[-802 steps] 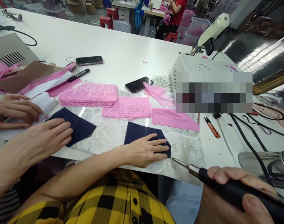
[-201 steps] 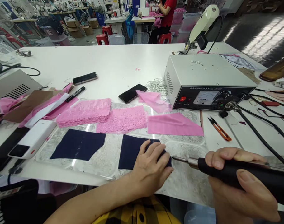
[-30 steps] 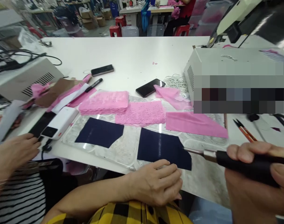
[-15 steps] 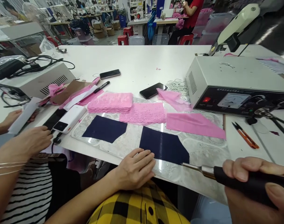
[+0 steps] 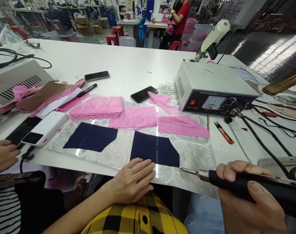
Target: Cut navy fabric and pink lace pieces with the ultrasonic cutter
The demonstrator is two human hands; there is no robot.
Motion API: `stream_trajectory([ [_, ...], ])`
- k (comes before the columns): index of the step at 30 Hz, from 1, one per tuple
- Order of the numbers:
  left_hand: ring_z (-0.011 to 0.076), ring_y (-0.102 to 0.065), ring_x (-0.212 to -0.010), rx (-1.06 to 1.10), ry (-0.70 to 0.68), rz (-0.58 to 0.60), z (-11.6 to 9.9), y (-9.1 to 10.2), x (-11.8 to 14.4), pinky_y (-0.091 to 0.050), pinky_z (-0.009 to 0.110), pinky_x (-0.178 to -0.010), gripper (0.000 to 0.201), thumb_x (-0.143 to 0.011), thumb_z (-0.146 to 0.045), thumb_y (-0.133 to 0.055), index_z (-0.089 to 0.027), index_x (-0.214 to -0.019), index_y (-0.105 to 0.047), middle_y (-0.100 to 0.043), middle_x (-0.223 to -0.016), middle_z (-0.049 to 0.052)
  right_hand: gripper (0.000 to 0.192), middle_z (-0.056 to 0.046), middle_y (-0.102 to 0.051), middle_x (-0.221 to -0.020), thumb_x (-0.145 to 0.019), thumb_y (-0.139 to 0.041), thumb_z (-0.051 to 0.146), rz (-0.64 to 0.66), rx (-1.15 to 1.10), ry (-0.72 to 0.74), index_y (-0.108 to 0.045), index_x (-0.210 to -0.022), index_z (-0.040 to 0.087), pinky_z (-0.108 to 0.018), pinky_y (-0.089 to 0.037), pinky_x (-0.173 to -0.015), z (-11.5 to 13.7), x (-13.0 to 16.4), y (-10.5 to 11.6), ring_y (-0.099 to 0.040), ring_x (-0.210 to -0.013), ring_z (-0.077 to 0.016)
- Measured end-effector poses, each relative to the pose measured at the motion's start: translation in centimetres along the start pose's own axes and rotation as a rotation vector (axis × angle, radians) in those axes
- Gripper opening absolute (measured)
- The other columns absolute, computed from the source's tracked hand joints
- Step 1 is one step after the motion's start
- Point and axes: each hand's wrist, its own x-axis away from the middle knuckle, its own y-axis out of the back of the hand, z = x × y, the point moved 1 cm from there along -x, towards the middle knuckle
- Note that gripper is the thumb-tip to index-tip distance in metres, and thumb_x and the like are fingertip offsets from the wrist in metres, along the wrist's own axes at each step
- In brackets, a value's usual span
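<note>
Since half a second ago the left hand (image 5: 133, 180) has slid back, resting flat and empty at the table's near edge, touching the dark navy fabric panel (image 5: 154, 149). The right hand (image 5: 247, 198) clenches the black pen-shaped tool (image 5: 235, 185), tip pointing left, just right of the panel's near corner.

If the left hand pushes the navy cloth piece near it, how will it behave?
The navy cloth looks thin and lies flat, so it is probably floppy and light. Under the left hand, it may slide on the glossy clear sheet, or wrinkle rather than move as one piece.
</note>
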Motion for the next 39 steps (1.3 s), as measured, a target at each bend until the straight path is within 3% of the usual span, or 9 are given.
stream_trajectory([
  [15,0.0237,-0.062,-0.113,-0.037,0.045,-0.025,0.3,0.0,0.7,-0.050,0.039,-0.096,0.027,-0.093,-0.025,-0.053,-0.009,-0.113,-0.063,-0.070,-0.114,0.013,0.013,0.003,-0.054,-0.066,-0.052,-0.053,0.022,-0.043,0.081,0.051,-0.054,-0.065,0.021,-0.029,-0.039,-0.042,0.0,-0.6,-0.8,-0.043,-0.046,-0.0107],
  [21,0.0231,-0.058,-0.118,-0.005,-0.055,0.029,-0.4,-0.5,-1.7,-0.046,0.038,-0.099,0.030,-0.096,-0.031,-0.051,-0.009,-0.112,-0.064,-0.067,-0.120,0.012,0.016,0.003,-0.055,-0.066,-0.049,-0.052,0.023,-0.064,0.076,0.037,-0.053,-0.065,0.021,-0.029,-0.040,-0.043,0.1,-0.7,-1.0,-0.043,-0.047,-0.0107],
  [27,0.0243,-0.056,-0.117,0.019,-0.112,0.152,-1.6,-2.8,-4.8,-0.045,0.038,-0.092,0.044,-0.097,-0.046,-0.045,-0.010,-0.118,-0.061,-0.060,-0.130,0.014,0.014,0.003,-0.055,-0.065,-0.053,-0.053,0.022,-0.022,0.099,0.127,-0.052,-0.067,0.021,-0.029,-0.039,-0.043,0.1,-1.0,-1.6,-0.043,-0.046,-0.0110],
  [32,0.0268,-0.055,-0.115,0.045,-0.114,0.162,-2.1,-3.8,-5.1,-0.043,0.040,-0.091,0.048,-0.097,-0.049,-0.042,-0.009,-0.119,-0.059,-0.059,-0.129,0.017,0.014,0.002,-0.055,-0.067,-0.054,-0.056,0.022,-0.007,0.095,0.113,-0.054,-0.068,0.021,-0.030,-0.040,-0.044,-0.5,-1.3,-1.6,-0.044,-0.047,-0.0115],
  [39,0.0254,-0.057,-0.110,0.070,-0.104,0.147,-2.0,-3.8,-4.9,-0.042,0.040,-0.091,0.045,-0.099,-0.045,-0.041,-0.009,-0.115,-0.060,-0.063,-0.121,0.016,0.013,0.003,-0.056,-0.067,-0.056,-0.057,0.022,0.021,0.080,0.115,-0.054,-0.069,0.021,-0.028,-0.040,-0.043,-0.6,-1.5,-1.6,-0.043,-0.047,-0.0111],
])
